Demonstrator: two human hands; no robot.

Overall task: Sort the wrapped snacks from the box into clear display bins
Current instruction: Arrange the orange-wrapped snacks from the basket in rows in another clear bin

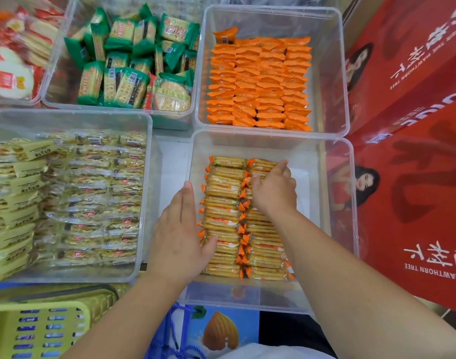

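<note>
In the lower centre of the frame, two rows of orange-ended cracker packs [223, 203] appear to be squared up inside a clear bin [338, 203]. The left row is pressed by the flat, straight-fingered left hand [180, 229]. The right row is covered by the bent-fingered right hand [273, 190]; whether a pack is gripped cannot be told. Next, a third row is probably called for along the bare right side.

A single wide-angle camera worn on the person's head looks steeply down and slightly forward, sitting close above a cluster of clear plastic bins [328, 73] that fills most of the frame. Two bare forearms [338, 268] enter from the bottom edge and reach away from the lens, while red printed cartons [416, 177] close off the right side.
</note>
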